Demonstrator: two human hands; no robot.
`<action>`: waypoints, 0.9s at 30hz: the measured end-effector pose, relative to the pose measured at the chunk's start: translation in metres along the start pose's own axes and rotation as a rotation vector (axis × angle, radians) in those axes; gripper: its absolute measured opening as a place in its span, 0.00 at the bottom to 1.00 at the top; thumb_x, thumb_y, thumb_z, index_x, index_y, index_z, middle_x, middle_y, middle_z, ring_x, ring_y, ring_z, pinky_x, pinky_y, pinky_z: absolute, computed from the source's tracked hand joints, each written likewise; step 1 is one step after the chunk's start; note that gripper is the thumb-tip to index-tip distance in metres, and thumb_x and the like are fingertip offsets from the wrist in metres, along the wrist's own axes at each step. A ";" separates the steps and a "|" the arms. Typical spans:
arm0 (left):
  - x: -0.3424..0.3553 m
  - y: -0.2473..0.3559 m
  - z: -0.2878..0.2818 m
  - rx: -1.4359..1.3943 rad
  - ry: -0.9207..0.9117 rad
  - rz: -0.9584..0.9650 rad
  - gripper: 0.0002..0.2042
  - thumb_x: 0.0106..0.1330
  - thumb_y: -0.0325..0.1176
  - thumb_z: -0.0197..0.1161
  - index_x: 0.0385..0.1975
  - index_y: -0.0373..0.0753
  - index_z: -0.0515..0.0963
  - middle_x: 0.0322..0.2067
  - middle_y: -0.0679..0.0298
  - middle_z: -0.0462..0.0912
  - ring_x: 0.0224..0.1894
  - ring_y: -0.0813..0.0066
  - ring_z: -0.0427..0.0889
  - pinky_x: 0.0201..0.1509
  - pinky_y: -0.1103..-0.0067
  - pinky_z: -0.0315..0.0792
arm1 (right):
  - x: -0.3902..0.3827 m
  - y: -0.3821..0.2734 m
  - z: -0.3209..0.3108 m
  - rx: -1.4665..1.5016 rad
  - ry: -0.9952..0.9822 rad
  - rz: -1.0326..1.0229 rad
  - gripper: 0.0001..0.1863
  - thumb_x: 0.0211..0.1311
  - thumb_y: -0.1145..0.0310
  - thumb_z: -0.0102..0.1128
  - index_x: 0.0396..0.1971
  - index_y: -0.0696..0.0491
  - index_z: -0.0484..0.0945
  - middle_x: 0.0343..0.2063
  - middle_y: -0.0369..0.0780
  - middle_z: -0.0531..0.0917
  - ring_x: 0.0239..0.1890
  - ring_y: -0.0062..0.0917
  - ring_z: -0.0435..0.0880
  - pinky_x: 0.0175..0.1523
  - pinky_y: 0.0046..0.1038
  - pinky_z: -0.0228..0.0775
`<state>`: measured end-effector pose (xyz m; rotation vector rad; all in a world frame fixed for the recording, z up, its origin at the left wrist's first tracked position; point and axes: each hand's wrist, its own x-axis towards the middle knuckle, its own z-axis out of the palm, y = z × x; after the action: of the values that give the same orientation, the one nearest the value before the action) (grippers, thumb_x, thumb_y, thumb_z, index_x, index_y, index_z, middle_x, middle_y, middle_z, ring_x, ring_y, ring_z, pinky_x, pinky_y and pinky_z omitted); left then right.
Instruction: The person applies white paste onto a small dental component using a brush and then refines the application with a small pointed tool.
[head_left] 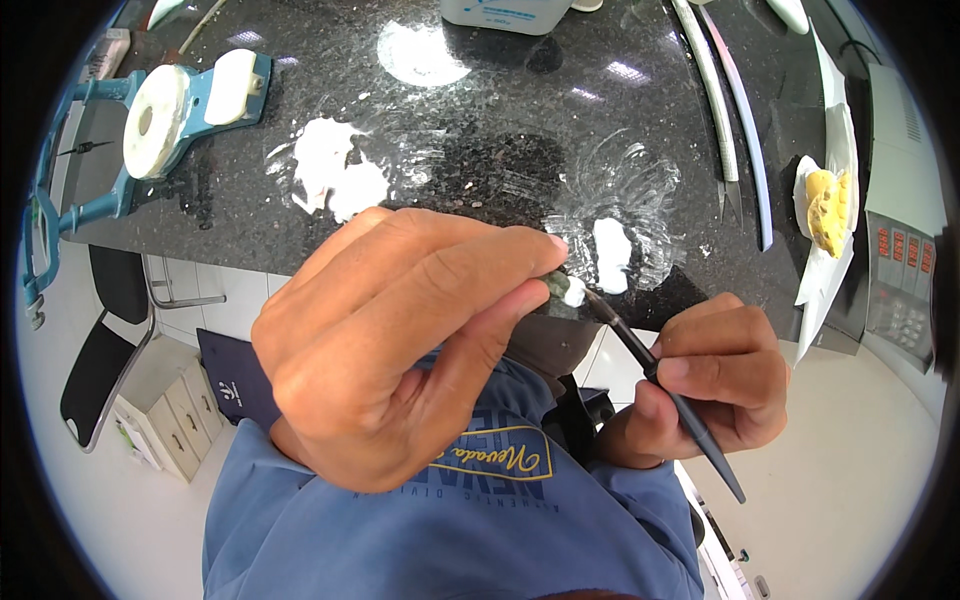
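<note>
My left hand (400,330) pinches a small dark grey-green piece (560,286) between thumb and forefinger. White paste (575,292) covers the end of it that sticks out. In my right hand (725,380) is a slim dark-handled brush (640,350), gripped like a pen, its tip meeting or almost meeting the white paste. Just beyond the tip, a white mound (611,255) sits on the black speckled countertop (490,160) among smeared streaks. Fingers hide most of the small piece.
A blue articulator (190,110) with white plaster plates stands at the left. More white paste (340,170) lies left of centre. Tweezers (712,90) and a pale blue strip (745,130) are at the right, near a yellow dental model (828,212) on white paper. A container (505,14) stands at the back.
</note>
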<state>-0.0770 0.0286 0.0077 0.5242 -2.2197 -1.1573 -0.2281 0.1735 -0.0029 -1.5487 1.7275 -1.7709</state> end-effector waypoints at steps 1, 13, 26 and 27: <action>0.000 0.000 0.000 0.001 0.000 -0.002 0.10 0.52 0.15 0.65 0.35 0.28 0.82 0.29 0.53 0.83 0.28 0.72 0.79 0.27 0.84 0.69 | 0.000 0.000 0.000 -0.002 0.000 0.001 0.13 0.38 0.80 0.74 0.27 0.58 0.79 0.21 0.41 0.79 0.19 0.24 0.80 0.22 0.21 0.67; 0.000 0.000 -0.001 0.017 -0.006 0.015 0.09 0.52 0.16 0.66 0.35 0.27 0.82 0.29 0.53 0.84 0.28 0.71 0.80 0.28 0.84 0.69 | 0.000 -0.001 -0.001 0.008 0.009 0.022 0.14 0.37 0.80 0.75 0.27 0.58 0.79 0.21 0.40 0.80 0.20 0.24 0.80 0.23 0.21 0.68; 0.000 -0.001 -0.001 0.033 -0.008 0.025 0.10 0.51 0.14 0.65 0.34 0.28 0.82 0.30 0.53 0.84 0.30 0.69 0.82 0.33 0.81 0.72 | 0.001 0.000 0.001 0.000 0.008 0.002 0.14 0.36 0.80 0.75 0.27 0.58 0.79 0.21 0.40 0.80 0.19 0.24 0.80 0.23 0.21 0.68; -0.001 -0.001 -0.001 0.032 -0.006 0.022 0.10 0.50 0.14 0.65 0.34 0.28 0.82 0.30 0.53 0.84 0.30 0.69 0.82 0.34 0.81 0.72 | 0.002 0.000 0.000 0.000 -0.002 0.004 0.14 0.36 0.80 0.75 0.27 0.58 0.79 0.21 0.40 0.80 0.19 0.25 0.80 0.23 0.21 0.68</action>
<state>-0.0760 0.0277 0.0067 0.5092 -2.2465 -1.1156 -0.2285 0.1721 -0.0021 -1.5457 1.7290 -1.7671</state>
